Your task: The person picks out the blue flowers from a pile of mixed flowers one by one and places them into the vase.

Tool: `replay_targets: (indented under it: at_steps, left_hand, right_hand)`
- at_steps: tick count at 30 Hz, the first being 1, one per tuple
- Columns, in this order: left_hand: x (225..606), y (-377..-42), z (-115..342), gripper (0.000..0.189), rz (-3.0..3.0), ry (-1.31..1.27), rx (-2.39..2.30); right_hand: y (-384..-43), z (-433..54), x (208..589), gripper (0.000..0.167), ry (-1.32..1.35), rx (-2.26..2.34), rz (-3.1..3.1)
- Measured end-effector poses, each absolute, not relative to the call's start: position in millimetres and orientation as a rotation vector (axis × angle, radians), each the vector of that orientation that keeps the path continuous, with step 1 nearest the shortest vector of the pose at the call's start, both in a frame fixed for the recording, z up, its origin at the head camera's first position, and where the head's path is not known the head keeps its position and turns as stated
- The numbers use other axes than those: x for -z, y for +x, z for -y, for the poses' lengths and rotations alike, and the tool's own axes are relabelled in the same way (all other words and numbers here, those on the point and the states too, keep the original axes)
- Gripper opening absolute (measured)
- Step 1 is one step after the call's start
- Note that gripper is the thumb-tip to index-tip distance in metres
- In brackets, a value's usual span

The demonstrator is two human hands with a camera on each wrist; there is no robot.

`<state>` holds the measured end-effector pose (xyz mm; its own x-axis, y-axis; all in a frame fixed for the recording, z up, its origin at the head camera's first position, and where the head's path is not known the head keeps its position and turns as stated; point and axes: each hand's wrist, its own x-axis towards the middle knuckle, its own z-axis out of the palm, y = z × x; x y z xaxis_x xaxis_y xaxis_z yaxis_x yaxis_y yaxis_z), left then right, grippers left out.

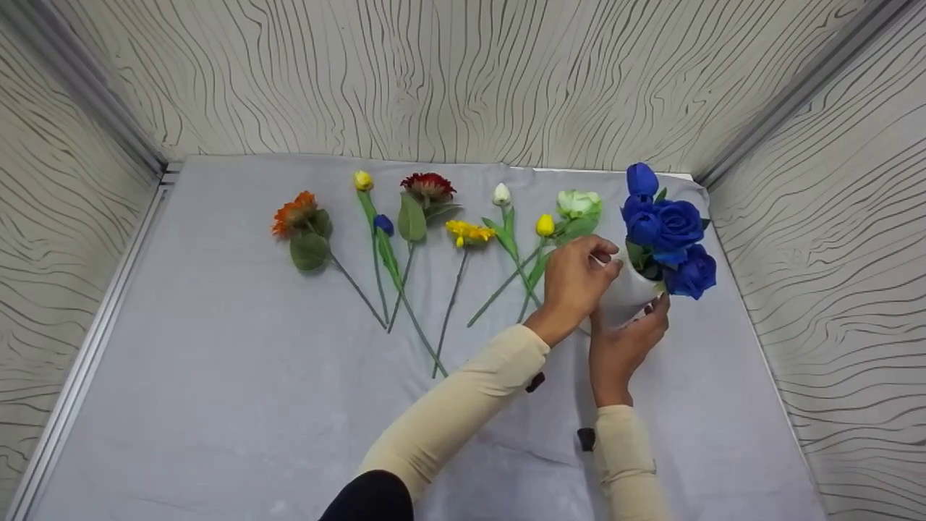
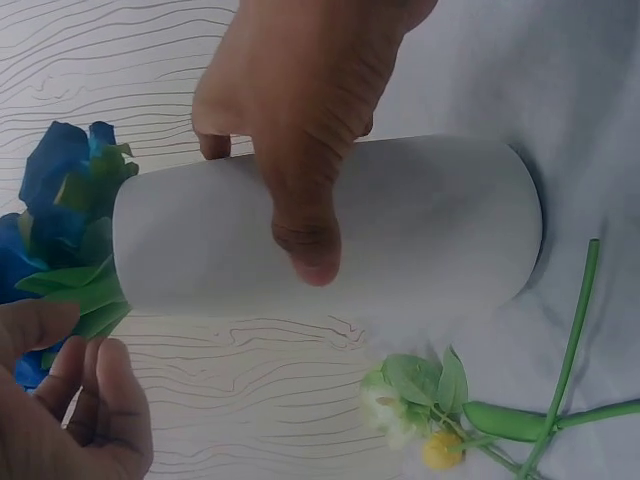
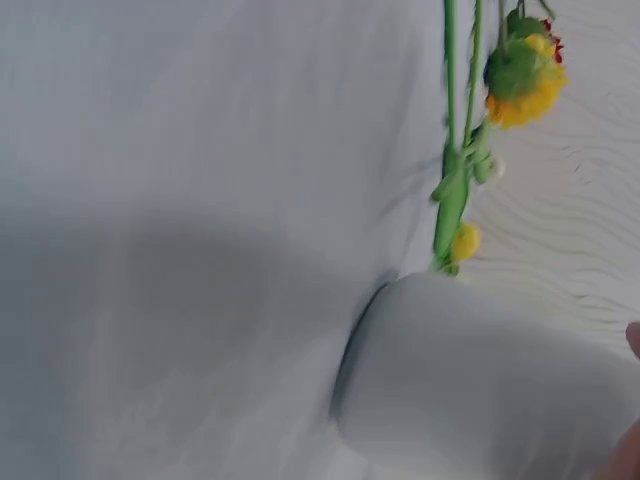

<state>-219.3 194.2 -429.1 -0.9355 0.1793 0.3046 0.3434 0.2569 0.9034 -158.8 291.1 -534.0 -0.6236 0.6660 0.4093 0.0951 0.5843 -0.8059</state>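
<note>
A tall white vase (image 2: 420, 225) stands on the cloth at the right, with several blue flowers (image 1: 676, 224) and green leaves at its mouth. My right hand (image 1: 628, 354) grips the vase low on its near side; in the left wrist view its thumb (image 2: 308, 235) lies across the white wall. Beside the rim is my left hand (image 1: 579, 282), fingers loosely bent. The left wrist view has a gap between its thumb and fingers, close to the green leaves (image 2: 85, 295), with nothing visibly held. Only a bit of the right hand (image 3: 625, 460) enters the right wrist view.
Left of the vase lie a pale green flower (image 1: 579, 204), yellow tulip (image 1: 545, 225), white tulip (image 1: 501, 194), yellow flower (image 1: 470, 232), dark red flower (image 1: 428, 187), blue tulip (image 1: 383, 225), another yellow tulip (image 1: 363, 181) and orange flower (image 1: 295, 213). Patterned walls (image 1: 463, 79) enclose the cloth-covered table (image 1: 217, 405).
</note>
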Motion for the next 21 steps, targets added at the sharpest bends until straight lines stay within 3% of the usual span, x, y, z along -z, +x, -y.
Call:
replay_targets:
  at_steps: [9,21]
  left_hand:
    - [433,-205,-166,0.01,2.285,-0.488,1.861]
    - [453,-189,-110,0.009,2.281,-0.44,1.854]
  right_hand:
    - [-138,-266,532,0.101,-0.656,-1.065,2.086]
    - [-130,-239,530,0.089,-0.529,-1.063,2.069]
